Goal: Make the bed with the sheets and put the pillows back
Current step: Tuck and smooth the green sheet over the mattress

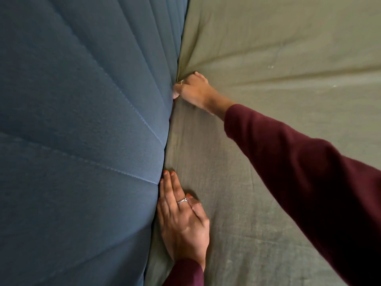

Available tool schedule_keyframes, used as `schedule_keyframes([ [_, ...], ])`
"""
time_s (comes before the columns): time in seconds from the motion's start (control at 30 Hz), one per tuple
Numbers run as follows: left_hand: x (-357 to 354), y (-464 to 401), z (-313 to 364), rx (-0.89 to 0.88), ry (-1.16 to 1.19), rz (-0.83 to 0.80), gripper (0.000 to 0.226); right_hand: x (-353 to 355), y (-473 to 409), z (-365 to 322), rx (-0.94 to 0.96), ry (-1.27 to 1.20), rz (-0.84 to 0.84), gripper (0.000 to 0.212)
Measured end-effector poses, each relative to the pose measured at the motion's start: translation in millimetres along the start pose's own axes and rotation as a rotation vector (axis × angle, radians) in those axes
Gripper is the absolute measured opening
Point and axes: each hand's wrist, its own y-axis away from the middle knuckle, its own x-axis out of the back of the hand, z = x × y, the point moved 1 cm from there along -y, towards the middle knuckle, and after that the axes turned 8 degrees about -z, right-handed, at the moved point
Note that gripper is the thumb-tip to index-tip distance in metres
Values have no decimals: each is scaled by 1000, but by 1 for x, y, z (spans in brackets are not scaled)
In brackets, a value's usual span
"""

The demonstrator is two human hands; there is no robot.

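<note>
Fingers of right hand (193, 90) grip olive sheet (268, 58) beside blue headboard (82, 120); left hand (181, 219) presses flat.

No readable text, labels, brands or numbers anywhere in view.
</note>
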Motion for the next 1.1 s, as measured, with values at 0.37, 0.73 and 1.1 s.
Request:
schedule_keyframes([
  [0.37, -3, -1, -3, 8, -17, -31, 57, 27, -20, 9, 85, 779, 84, 55],
  [0.73, 1, -3, 0, -6, -27, -41, 58, 23, -58, -10, -66, 1167, -70, 57],
  [1.1, -1, -4, 0, 24, -24, -37, 60, 44, -70, 2, -130, 181, -19, 45],
])
